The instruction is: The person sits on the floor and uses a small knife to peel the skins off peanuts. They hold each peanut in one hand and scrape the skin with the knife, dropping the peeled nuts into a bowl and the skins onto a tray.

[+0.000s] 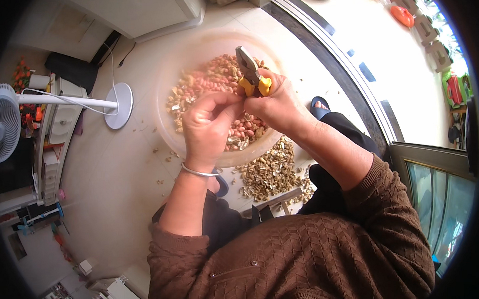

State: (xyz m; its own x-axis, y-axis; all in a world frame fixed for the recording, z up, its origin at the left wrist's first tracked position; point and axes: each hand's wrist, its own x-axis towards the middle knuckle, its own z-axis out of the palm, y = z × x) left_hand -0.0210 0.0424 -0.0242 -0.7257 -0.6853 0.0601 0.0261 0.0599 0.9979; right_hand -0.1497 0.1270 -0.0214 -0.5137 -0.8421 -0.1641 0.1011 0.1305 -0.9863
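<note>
My right hand is closed around combination pliers with yellow handles, their metal jaws pointing up and away from me. Beside it, my left hand has its thumb and fingertips pinched together, touching or nearly touching the right fingers. Whether something small is between the left fingertips is hidden. Both hands are above a wide translucent basin. It holds shelled reddish peanuts, with unshelled peanuts and shell pieces around them.
A heap of broken peanut shells lies on the floor between my feet, near a wooden stool edge. On the left stands a white fan with a round base. A sliding door track runs along the right.
</note>
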